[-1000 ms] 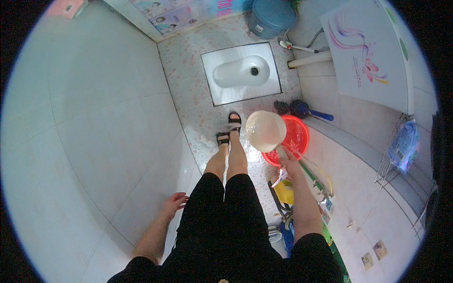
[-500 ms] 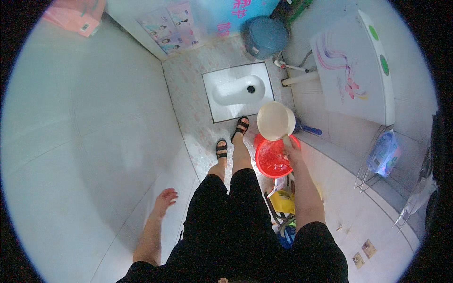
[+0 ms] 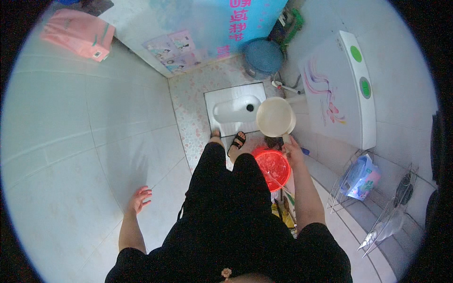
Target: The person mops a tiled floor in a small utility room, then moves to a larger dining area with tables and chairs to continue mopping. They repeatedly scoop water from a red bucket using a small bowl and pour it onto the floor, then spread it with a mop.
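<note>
My right hand (image 3: 293, 153) grips the handle of a cream-coloured water scoop (image 3: 275, 118), held out beside the right edge of a white squat toilet (image 3: 255, 92). Below and behind the scoop stands a red bucket (image 3: 288, 178), with what looks like water in it. A thin pale stick (image 3: 279, 184) crosses its rim. My left hand (image 3: 140, 200) hangs free near the left wall, fingers apart, holding nothing.
A white cistern (image 3: 337, 89) hangs on the right wall, above wire racks with a blue-and-pink packet (image 3: 361, 178). A blue lidded bin (image 3: 263, 57) stands in the far corner. A pink packet (image 3: 78, 35) is at the far left.
My view has shifted and my left foot has stepped forward to the toilet's near edge. The scoop stays in my right hand, near the toilet's side. My left hand has moved left and down.
</note>
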Available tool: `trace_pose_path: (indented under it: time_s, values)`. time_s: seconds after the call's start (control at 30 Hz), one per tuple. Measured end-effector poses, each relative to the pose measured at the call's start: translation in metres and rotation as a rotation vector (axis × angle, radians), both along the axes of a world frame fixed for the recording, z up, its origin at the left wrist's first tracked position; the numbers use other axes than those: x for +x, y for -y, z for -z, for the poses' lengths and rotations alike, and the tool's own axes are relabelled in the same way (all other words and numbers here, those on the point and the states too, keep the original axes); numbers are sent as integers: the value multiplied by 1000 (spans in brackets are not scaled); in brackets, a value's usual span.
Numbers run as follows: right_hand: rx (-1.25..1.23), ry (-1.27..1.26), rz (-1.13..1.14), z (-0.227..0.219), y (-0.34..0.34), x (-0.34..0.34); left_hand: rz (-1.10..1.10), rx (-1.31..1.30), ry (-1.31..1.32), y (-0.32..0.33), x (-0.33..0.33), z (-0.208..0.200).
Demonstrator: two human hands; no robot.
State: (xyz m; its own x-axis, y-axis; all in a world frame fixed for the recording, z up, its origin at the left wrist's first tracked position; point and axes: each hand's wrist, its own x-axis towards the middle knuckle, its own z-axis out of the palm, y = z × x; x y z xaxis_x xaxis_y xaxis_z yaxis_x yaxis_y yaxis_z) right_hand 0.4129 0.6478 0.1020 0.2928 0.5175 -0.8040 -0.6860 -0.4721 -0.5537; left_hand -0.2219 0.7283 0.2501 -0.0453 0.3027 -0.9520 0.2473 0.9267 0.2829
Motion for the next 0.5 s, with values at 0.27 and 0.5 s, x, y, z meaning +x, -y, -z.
trace_pose_path:
  time_s: [0.27, 0.5]
  values:
    - [47, -36, 64, 7, -6, 27, -67, -83, -18, -5, -7, 8]
    - [49, -88, 182, 9, 4, 29, -120, -152, 57, -7, -12, 12]
